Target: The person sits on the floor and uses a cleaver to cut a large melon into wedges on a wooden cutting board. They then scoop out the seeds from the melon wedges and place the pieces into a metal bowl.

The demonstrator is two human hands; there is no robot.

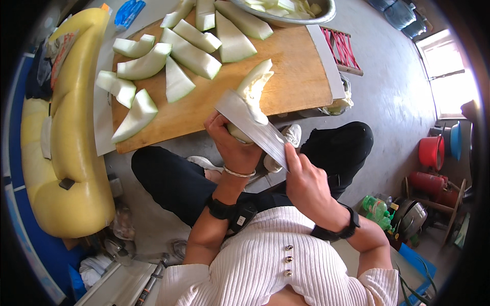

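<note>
My left hand (233,145) grips a curved wedge of pale green melon, likely winter melon (254,78), tilted up at the near edge of the wooden board (294,80). In my right hand (308,183) is a broad-bladed knife, its blade (252,126) lying across the wedge. Soft white pith (260,114) hangs from the wedge's inner side beside the blade. The blade hides part of the wedge's lower end and some of my left fingers. Several cut melon wedges (191,53) lie on the board's left and far parts.
A metal basin (325,15) of cut pale pieces stands at the far edge. A blue plastic packet (128,14) lies far left. Left of the table is a yellow sofa (76,153); a stool with red straps (340,49) stands to the right. My knees (340,149) are below the board.
</note>
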